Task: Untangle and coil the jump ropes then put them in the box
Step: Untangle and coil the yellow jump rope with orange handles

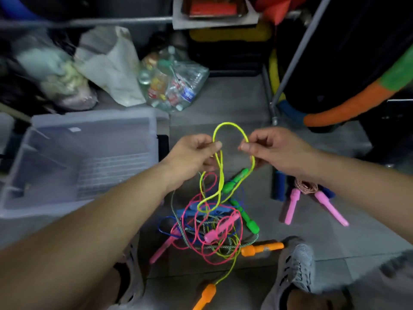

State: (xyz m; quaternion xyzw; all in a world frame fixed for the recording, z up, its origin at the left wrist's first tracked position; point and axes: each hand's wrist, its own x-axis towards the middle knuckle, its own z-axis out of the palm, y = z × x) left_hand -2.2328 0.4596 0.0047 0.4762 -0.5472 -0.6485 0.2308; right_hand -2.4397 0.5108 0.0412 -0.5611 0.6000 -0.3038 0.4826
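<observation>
Over the tangle (212,229): left hand (196,151) and right hand (274,151) each pinch the yellow rope (230,125), loop arched between.
Pull: lift slowly, feed slack, or the tangle likely cinches.
Box (89,157): open, on the floor (234,97), left.

A cluttered storage room: metal shelving (89,21), bagged empty bottles (172,81), foam tubes (348,106) crowd the floor.
</observation>
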